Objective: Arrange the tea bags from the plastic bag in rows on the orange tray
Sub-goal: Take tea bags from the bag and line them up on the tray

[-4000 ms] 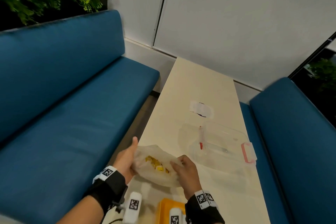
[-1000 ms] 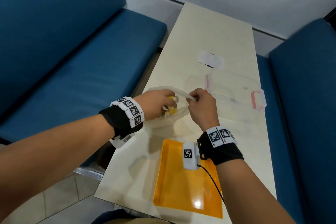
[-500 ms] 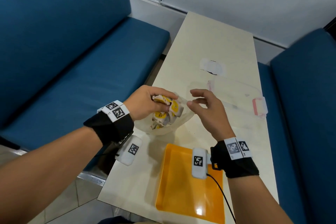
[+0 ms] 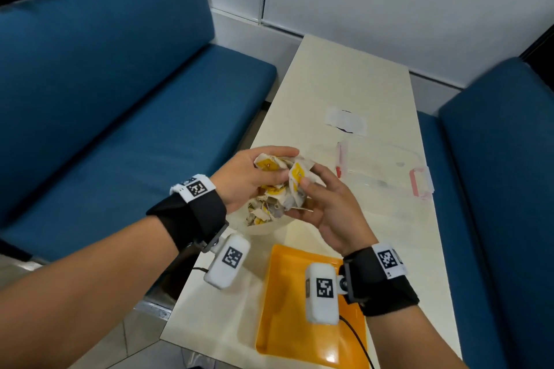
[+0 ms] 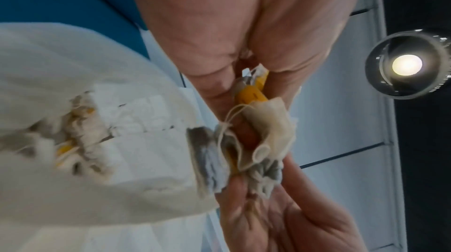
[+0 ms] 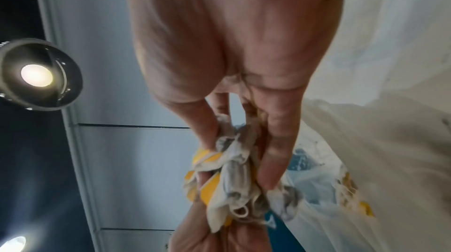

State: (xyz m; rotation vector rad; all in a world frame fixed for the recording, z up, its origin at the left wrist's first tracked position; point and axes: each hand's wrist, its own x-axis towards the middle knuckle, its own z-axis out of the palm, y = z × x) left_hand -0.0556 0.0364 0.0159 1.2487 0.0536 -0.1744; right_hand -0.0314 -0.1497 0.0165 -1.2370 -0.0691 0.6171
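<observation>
My left hand [image 4: 287, 166] grips a crumpled bunch of tea bags [image 4: 271, 163] with yellow tags, lifted above the table. My right hand [image 4: 299, 198] pinches the same bunch from the right, thumb on top. The translucent plastic bag [image 4: 263, 225] sags below the hands with more tea bags inside. The orange tray [image 4: 284, 308] lies bare near the table's front edge, partly behind my right wrist. In the left wrist view the tea bags [image 5: 256, 136] sit between both hands beside the plastic bag [image 5: 97, 140]. The right wrist view shows the tea bags [image 6: 227, 179] in my fingers.
A clear plastic container [image 4: 383, 171] with pink clasps stands on the cream table [image 4: 344, 75] just right of the hands. A white paper label [image 4: 344, 121] lies beyond it. Blue sofas flank the table on the left [image 4: 120, 99] and right [image 4: 494, 189].
My left hand has pulled a bunch of tea bags up out of the plastic bag. My right hand let go of the bag's rim and closed on the bunch.
</observation>
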